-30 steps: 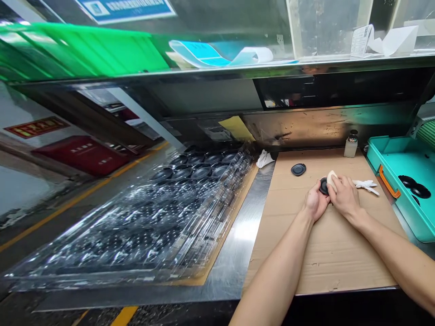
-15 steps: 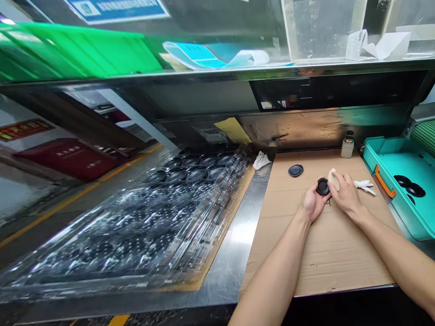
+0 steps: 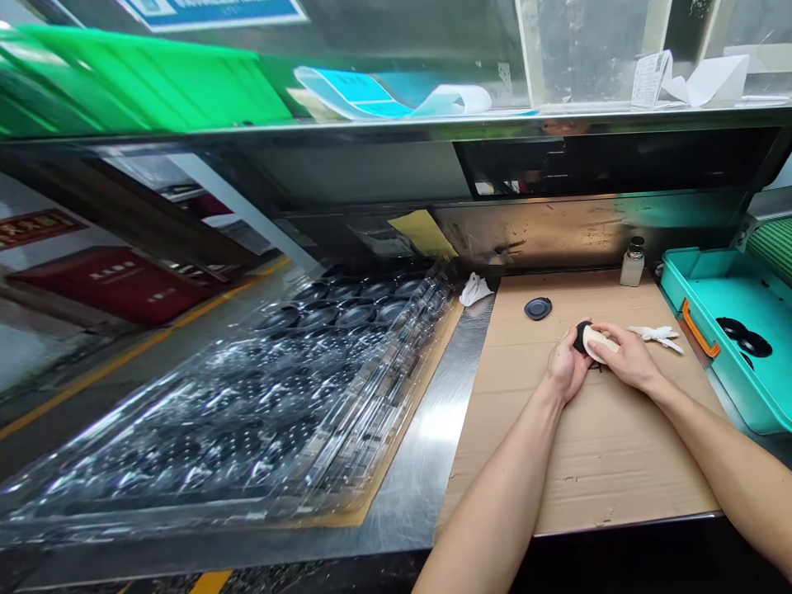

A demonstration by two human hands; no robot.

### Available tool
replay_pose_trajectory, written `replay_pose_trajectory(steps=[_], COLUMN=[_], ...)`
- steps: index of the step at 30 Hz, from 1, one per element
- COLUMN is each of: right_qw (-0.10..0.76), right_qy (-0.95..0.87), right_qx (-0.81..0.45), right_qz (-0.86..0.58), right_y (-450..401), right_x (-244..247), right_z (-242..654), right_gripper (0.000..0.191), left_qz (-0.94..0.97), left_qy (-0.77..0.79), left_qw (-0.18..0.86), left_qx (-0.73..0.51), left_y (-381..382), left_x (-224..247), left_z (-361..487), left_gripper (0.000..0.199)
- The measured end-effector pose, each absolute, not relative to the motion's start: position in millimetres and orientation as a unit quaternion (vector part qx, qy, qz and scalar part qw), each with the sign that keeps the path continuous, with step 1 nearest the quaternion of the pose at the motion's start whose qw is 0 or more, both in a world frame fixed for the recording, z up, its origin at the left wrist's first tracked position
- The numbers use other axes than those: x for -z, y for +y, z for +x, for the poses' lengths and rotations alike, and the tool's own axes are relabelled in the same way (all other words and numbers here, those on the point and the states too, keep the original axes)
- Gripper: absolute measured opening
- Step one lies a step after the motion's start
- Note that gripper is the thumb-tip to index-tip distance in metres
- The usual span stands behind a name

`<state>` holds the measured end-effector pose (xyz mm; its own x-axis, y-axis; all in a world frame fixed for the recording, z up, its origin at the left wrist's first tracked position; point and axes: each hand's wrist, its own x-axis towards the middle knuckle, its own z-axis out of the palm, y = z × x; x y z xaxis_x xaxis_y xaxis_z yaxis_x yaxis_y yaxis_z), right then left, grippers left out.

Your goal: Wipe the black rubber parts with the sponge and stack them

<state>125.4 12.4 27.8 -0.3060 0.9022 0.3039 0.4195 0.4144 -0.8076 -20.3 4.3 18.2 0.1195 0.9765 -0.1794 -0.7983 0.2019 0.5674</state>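
Observation:
My left hand (image 3: 566, 368) holds a round black plastic part (image 3: 580, 338) above the cardboard sheet (image 3: 513, 429). Pressed against that part's face is a cream-coloured oval pad (image 3: 599, 346), gripped in my right hand (image 3: 631, 356). The pad covers much of the black part. Another black disc (image 3: 538, 308) with a small tab lies on the cardboard, beyond my left hand. A crumpled white cloth or glove (image 3: 659, 336) rests just past my right hand. Farther back stands a small bottle (image 3: 632, 262) with a dark metallic cap.
On the left, clear plastic trays (image 3: 247, 412) hold many black round parts. A turquoise bin (image 3: 767, 404) with several black parts is at the right. White crumpled tissue (image 3: 475, 289) lies by the trays. A metal shelf (image 3: 396, 128) with a green crate (image 3: 148, 87) runs overhead.
My right hand has brought the cream pad down from the black part's right edge onto its face. My left hand has stayed nearly in place, holding the part.

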Motion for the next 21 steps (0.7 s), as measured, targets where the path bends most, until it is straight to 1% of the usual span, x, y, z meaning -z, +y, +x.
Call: replay_pose_trajectory(steps=[2,5,7,10,14,17,21], right_qw=[0.394,0.338,0.32,0.331,0.312,0.319,0.292], right_qy=[-0.734,-0.763,-0.776,-0.78,-0.794,-0.784,-0.786], right_qx=[-0.346,-0.367,-0.322,-0.236,-0.217,-0.159,-0.11], right_qz=[-0.431,-0.411,-0.438,-0.476,-0.474,-0.507,-0.533], right_y=[12,14,15,14,13,12,13], right_x=[-30,-35,-39,-43,-41,-38,-37], right_z=[122,126,132,137,135,131,124], right_gripper=[0.038,0.032,0.029,0.03,0.031,0.035,0.038], left_qz=[0.17,0.169,0.176,0.183,0.185,0.189,0.178], left_qy=[0.269,0.266,0.269,0.286,0.287,0.297,0.307], left_qw=[0.726,0.736,0.733,0.718,0.719,0.719,0.723], left_qx=[-0.61,-0.599,-0.599,-0.607,-0.606,-0.6,-0.593], left_y=[4,3,4,5,5,4,4], left_x=[-18,-18,-17,-14,-11,-11,-13], left_z=[-19,-19,-20,-20,-18,-17,-16], left_gripper=[0.031,0.033,0.032,0.028,0.028,0.027,0.028])
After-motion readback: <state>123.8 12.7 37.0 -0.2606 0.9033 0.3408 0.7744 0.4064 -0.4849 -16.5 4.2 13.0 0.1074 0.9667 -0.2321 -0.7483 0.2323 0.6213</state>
